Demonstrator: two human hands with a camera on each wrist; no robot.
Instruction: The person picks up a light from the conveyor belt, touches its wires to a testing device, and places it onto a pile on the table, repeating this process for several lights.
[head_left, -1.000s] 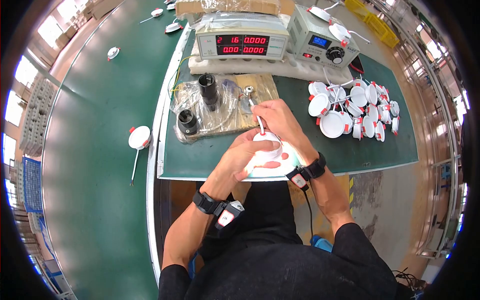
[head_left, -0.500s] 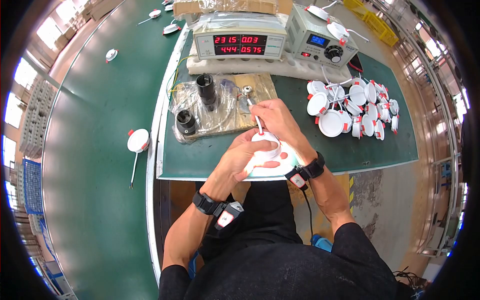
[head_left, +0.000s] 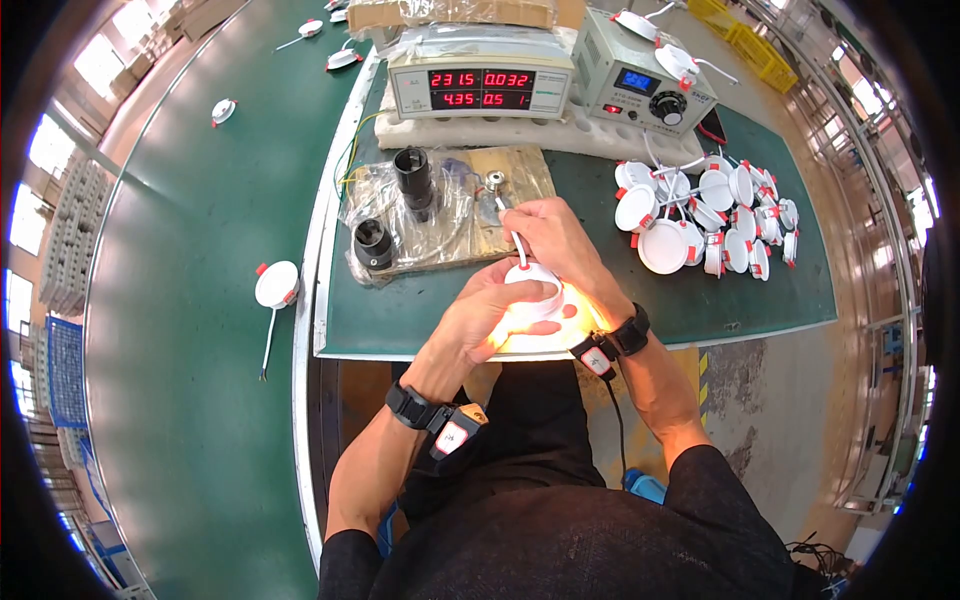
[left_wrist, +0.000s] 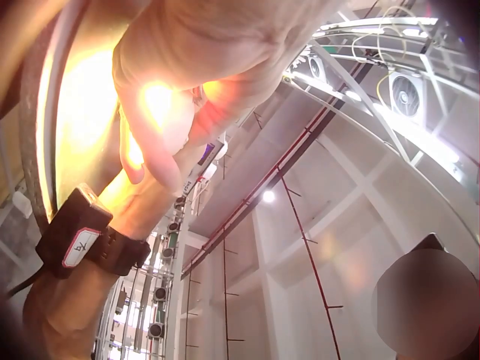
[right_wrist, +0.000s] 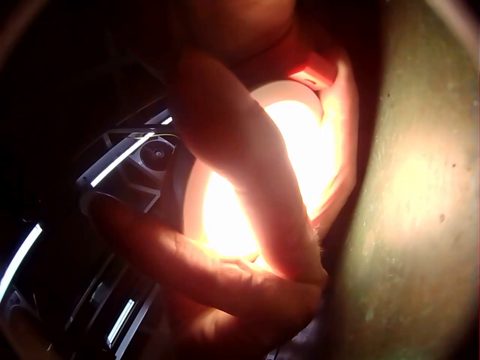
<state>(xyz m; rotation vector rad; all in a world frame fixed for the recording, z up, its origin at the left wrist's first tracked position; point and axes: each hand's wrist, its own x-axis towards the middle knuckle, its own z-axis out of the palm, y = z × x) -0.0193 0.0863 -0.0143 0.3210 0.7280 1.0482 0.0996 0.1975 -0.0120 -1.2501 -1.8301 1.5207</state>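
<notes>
The left hand (head_left: pixel 482 308) has its thumb and fingers curled round a round white lamp (head_left: pixel 538 273), which glows yellow by the near edge of the green table (head_left: pixel 690 308); the right hand (head_left: pixel 555 238) pinches the lamp's white wire (head_left: pixel 518 246) close to its far end, by a shiny metal knob (head_left: pixel 495 181) on a wooden board (head_left: pixel 527 170); the wire tips are too small to see, so I cannot tell just how they meet the metal; to do this well, I would hold the lamp steady, press lightly, and keep skin off any bare ends while the red numbers on the meter (head_left: pixel 480 78) are read. The table top is flat and a bit scuffed; a heap of lamps (head_left: pixel 663 247) sits to the right, two black tubes (head_left: pixel 412 180) stand to the left, and a grey box with a knob (head_left: pixel 596 75) is at the far side; a long green bench (head_left: pixel 190 420) runs down the left; yellow crates (head_left: pixel 750 55) lie farther off, and fans (left_wrist: pixel 406 97) hang up high.
</notes>
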